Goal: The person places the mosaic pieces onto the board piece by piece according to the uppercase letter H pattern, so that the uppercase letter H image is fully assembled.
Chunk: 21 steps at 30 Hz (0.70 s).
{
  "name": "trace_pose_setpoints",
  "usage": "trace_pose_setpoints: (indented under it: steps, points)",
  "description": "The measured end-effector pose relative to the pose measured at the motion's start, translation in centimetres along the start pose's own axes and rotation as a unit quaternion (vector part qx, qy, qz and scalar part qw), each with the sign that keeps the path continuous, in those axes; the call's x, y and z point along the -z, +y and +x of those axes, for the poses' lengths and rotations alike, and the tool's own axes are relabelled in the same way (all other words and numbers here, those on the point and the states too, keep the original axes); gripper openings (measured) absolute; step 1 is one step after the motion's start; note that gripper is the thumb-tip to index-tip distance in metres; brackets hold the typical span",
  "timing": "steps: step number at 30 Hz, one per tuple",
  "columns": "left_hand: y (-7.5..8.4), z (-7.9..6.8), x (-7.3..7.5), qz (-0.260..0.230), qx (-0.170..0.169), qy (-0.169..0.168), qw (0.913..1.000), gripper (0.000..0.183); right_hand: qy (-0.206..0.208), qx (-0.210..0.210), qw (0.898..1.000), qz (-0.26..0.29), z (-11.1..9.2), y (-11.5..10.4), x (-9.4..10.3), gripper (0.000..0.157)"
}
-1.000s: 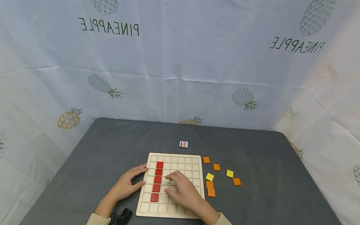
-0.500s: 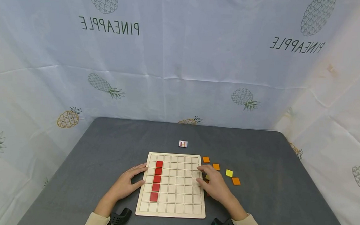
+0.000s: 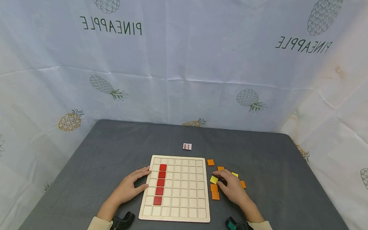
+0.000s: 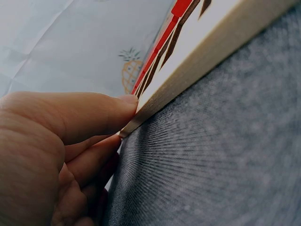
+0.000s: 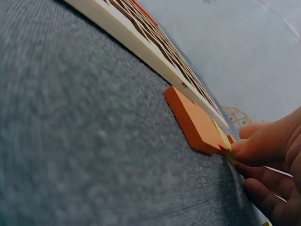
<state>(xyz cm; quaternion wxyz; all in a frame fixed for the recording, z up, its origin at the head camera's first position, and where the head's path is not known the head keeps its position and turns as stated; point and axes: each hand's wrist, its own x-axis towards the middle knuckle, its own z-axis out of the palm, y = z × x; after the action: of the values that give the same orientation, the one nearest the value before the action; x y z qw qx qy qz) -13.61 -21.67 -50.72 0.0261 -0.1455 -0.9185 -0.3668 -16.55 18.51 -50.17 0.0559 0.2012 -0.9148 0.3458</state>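
Note:
In the head view, a wooden grid board (image 3: 184, 190) lies on the table, with a column of several red tiles (image 3: 160, 182) near its left side. My left hand (image 3: 126, 186) rests along the board's left edge, fingers extended; in the left wrist view its thumb (image 4: 101, 113) touches the corner of that edge. Right of the board, my right hand (image 3: 234, 189) reaches over the loose tiles. Its thumb and index finger lie around a yellow tile (image 3: 213, 179), which sits flat on the table. The right wrist view shows the thumb (image 5: 254, 147) right at that yellow tile (image 5: 223, 136).
Orange tiles (image 3: 215, 196) lie close to the board's right edge, with others (image 3: 210, 162) further back. A second yellow tile (image 3: 235, 174) is partly covered by the right hand. A small patterned card (image 3: 187, 146) lies behind the board. A pineapple-print cloth (image 3: 186, 60) hangs behind the table.
My right hand has moved from over the board, across its right edge, to the yellow tile among the loose tiles. The left hand stays at the board's left edge.

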Motion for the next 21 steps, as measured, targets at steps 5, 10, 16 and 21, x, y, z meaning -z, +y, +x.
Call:
trace_pose_setpoints:
  steps: [5, 10, 16, 21]
  points:
    - [-0.05, 0.01, -0.02, 0.002, -0.002, 0.001, 1.0, 0.052, -0.011, 0.018, 1.0, -0.011, -0.08, 0.16, 0.08, 0.035]
    - [-0.12, 0.01, -0.01, 0.002, -0.009, 0.002, 1.0, 0.052, -0.019, 0.032, 0.999, -0.02, -0.12, 0.21, 0.04, 0.034]
    - [-0.19, 0.02, -0.06, 0.005, -0.01, 0.004, 0.9999, 0.052, -0.012, 0.036, 0.999, -0.033, -0.2, 0.07, 0.0, 0.034]
    - [-0.26, 0.0, -0.1, 0.005, -0.012, 0.005, 0.9999, 0.051, 0.006, 0.011, 0.999, -0.044, -0.15, 0.09, -0.33, 0.033]
